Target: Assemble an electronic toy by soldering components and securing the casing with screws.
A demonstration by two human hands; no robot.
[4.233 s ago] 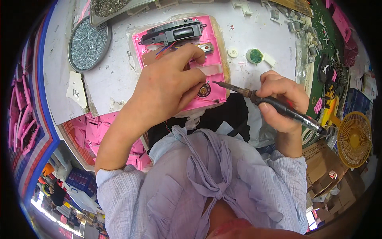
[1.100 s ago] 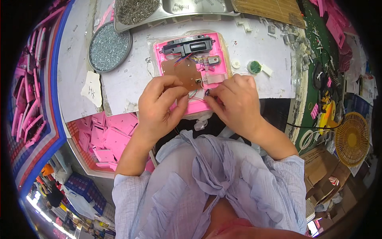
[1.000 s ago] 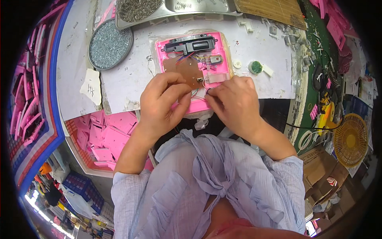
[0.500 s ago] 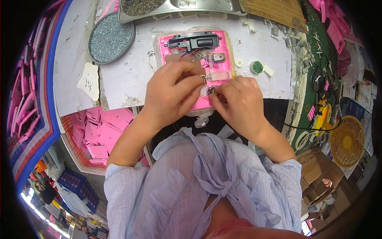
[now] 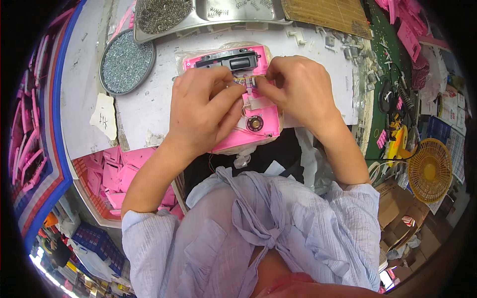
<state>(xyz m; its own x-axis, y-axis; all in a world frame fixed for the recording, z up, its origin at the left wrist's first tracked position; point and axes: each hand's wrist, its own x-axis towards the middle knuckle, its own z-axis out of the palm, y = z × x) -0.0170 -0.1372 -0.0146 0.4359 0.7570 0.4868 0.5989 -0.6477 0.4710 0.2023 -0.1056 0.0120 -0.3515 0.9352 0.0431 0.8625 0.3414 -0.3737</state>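
Note:
A pink plastic housing (image 5: pixel 271 130) lies on the worktable in front of me. A black mechanism (image 5: pixel 226 59) sits at its far end. A small round black speaker (image 5: pixel 255 123) rests in its near part, with thin wires beside it. My left hand (image 5: pixel 203 107) is over the housing's left side, thumb and fingertips pinched together near the wires; what is between them is hidden. My right hand (image 5: pixel 302 89) reaches in from the right, its fingers closed at a small silver part (image 5: pixel 250 82) in the middle of the housing. A clear plastic piece (image 5: pixel 261 103) lies below that part.
A round dish of small metal screws (image 5: pixel 126 62) stands at the left. A metal tray (image 5: pixel 213 19) with springs is at the back, beside a brown board (image 5: pixel 328 15). Pink parts fill a bin (image 5: pixel 94 216) below left. A yellow fan (image 5: pixel 430 170) stands at the right.
My right hand has left the speaker and moved away from me to the small silver part. The left hand stays pinched over the housing. The whole view has shifted slightly.

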